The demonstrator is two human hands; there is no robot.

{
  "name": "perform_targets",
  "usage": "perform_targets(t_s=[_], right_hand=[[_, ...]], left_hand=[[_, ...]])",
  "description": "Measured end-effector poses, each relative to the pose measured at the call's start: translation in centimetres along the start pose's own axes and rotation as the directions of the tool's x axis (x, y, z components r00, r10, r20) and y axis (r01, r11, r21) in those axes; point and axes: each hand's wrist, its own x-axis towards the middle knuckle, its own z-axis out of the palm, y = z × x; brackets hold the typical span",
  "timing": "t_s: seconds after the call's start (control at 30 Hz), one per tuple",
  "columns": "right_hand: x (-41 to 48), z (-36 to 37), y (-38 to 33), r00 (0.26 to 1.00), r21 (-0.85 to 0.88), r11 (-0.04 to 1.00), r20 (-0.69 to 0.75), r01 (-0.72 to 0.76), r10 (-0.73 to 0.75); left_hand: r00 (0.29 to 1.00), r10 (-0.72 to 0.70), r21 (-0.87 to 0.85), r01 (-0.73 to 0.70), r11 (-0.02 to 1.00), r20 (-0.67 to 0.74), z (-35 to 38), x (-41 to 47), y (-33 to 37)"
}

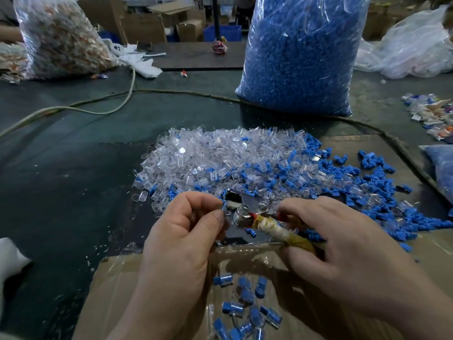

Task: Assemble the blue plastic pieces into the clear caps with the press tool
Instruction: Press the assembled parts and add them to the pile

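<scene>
A tall clear bag (301, 52) stands at the back of the table (73, 168), packed full of blue pieces. A second bag (58, 38) at far left holds a mix of pale and orange bits, too small to tell apart. At the near edge lies an open cardboard box (117, 290) lined with clear film; in it are about a dozen finished caps (245, 312), each clear with blue inside.

Between the tall bag and the box, a heap of clear caps (220, 158) lies loose on the table, and loose blue pieces (367, 187) spread from its right side, the two mixing where they meet.

Both hands are above the box's far edge, just in front of the heap. The left hand (186, 239) has its fingers curled, thumb and forefinger pinched on the metal head of the tool (239, 213) (whether a small piece is also caught under the thumb cannot be told). The right hand (343, 244) is wrapped round the tool's handle, which is bound in yellowed tape, with a bit of red showing beside the fingers. A clear cap seems to sit in the tool's round cup. A blue piece lies just under the tool's head.
</scene>
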Motion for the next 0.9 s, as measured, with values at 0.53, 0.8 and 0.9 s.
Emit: perform_targets(t_s=[0.53, 0.8, 0.9], right_hand=[[0.04, -0.01, 0.67, 1.0, 0.034, 0.999, 0.015, 0.008, -0.008], [0.09, 0.14, 0.74, 0.999, 0.039, 0.999, 0.045, 0.022, -0.023], [0.08, 0.12, 0.87, 0.998, 0.031, 0.999, 0.062, 0.03, -0.031]], left_hand=[[0.994, 0.082, 0.122, -0.073, 0.99, -0.068, -0.25, 0.23, -0.38], [0.996, 0.082, 0.126, -0.077, 0.989, -0.031, -0.16, -0.05, 0.22], [0.998, 0.069, 0.117, -0.067, 0.991, -0.014, -0.21, -0.07, 0.16]])
